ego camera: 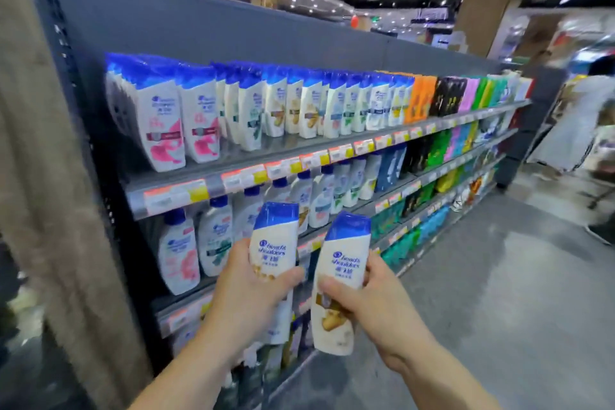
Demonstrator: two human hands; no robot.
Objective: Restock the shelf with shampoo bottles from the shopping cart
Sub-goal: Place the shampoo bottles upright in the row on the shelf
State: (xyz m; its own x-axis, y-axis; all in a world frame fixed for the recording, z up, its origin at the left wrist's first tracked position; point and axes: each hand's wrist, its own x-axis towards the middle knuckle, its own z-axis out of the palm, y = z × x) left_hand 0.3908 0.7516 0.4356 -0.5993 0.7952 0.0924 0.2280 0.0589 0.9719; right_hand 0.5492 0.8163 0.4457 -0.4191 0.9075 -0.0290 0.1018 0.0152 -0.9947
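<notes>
My left hand [248, 296] grips a white shampoo bottle with a blue cap [274, 240], held upright in front of the second shelf row. My right hand [372, 301] grips a second white bottle with a blue cap [342, 270], tilted slightly to the right and bearing a beige picture low on its label. Both bottles are held close together, a little apart from the shelf unit [233, 170]. The top shelf carries a long row of similar white bottles [312, 106]. The shopping cart is not in view.
A brown pillar [50, 176] stands at the left end of the shelf unit. Price tags line the shelf edges [246, 175]. Orange, black, pink and green packs [466, 93] fill the far shelves. Grey aisle floor [499, 276] stretches right; blurred figures stand far right.
</notes>
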